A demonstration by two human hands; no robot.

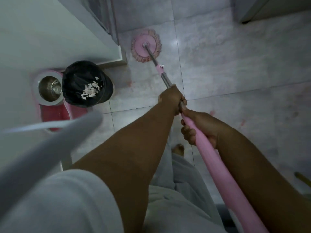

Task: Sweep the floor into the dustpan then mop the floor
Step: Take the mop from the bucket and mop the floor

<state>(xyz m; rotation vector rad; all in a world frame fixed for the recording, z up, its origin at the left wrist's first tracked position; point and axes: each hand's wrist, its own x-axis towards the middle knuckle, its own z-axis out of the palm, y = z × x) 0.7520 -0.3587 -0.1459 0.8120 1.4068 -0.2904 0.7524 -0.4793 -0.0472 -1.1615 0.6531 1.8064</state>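
Mopping under way: I work a pink spin mop across the tiled kitchen floor, both hands on the pole.

The pale tiled floor [235,68] fills the view, with faint reddish smears on several tiles. The mop [198,132] runs from me toward its round head [146,45], which lies flat on the tiles just beside the cabinet corner [121,56]. The pole looks stiff and light; the fringed head looks soft and likely heavier when wet, so I judge a spread two-handed hold steers it best. A black-lined bin [87,84] holding paper scraps stands touching the pink spin bucket [50,91]. My left hand [173,98] is wrapped closed around the metal shaft; my right hand [200,126] clasps the pink grip just behind it.
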